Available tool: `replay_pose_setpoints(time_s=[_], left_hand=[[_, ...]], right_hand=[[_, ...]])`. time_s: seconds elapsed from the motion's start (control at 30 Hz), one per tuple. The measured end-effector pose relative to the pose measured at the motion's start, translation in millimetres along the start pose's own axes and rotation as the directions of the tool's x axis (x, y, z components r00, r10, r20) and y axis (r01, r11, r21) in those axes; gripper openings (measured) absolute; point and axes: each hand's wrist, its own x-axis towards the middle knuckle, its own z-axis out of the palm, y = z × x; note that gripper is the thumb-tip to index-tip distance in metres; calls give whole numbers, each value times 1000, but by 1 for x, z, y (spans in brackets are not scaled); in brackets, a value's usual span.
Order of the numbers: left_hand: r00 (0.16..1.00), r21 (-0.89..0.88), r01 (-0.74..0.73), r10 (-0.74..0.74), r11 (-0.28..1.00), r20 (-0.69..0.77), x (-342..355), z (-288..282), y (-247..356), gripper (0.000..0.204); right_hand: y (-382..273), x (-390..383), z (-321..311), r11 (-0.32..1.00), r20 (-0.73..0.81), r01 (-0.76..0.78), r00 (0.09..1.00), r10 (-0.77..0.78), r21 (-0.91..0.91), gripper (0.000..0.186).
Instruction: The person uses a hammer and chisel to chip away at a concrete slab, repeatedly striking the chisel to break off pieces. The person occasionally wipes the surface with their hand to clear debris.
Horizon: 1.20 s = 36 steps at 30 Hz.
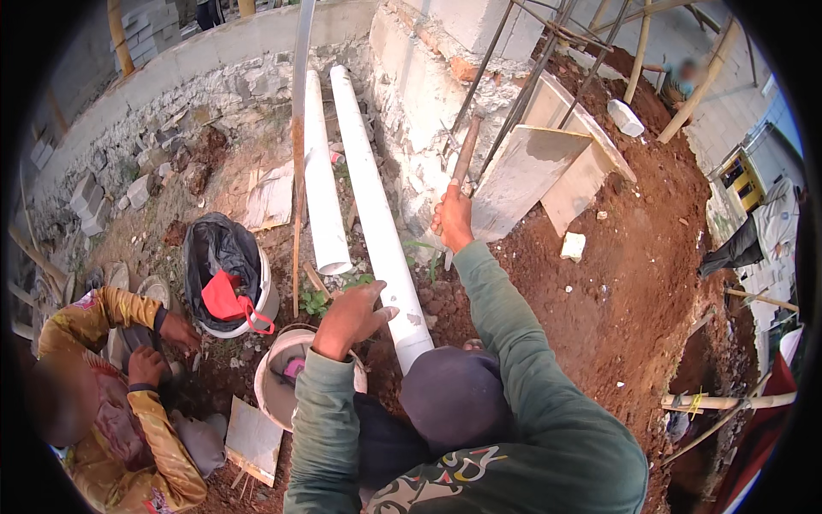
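My right hand (454, 216) is closed around a brown, rod-like tool or handle (467, 152), which points away toward the wall base; its exact kind is unclear. My left hand (349, 319) hovers beside the near part of a long white pipe (370, 188), thumb and forefinger apart, nothing visible in it. Whether it touches the pipe I cannot tell. Parallel to this pipe, a shorter white pipe (321, 188) lies on its left. Below my left hand stands a pale pink bucket (267, 384) with something bright pink inside. My dark-clad knee (454, 398) covers the long pipe's near end.
At left, a co-worker in patterned yellow sleeves (167, 437) has both hands low beside a white bucket (271, 300) with a black bag (214, 257) and red item. Boards (527, 171) lean right of the masonry column. A trench (711, 377) cuts the soil at right.
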Motion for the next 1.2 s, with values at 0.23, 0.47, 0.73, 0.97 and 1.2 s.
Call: replay_pose_setpoints(time_s=[0.23,0.47,0.73,0.97,1.2], left_hand=[[998,-28,56,-56,998,-5,-5,-5,-4,53],[1000,-32,1,-2,999,-24,-7,-5,-7,54],[1000,9,5,-5,1000,-14,-4,-2,-12,56],[998,-61,56,-58,997,-29,-2,-2,-15,56],[999,-12,47,-47,999,21,1,-5,-12,57]], right_hand=[[20,-7,-11,877,68,478,874,-480,48,47],[13,15,-3,997,-55,-71,996,72,23,48],[17,4,4,927,-6,371,929,-371,56,50],[14,-3,2,999,28,39,999,-38,-31,45],[0,3,17,317,355,785,547,-758,-532,34]])
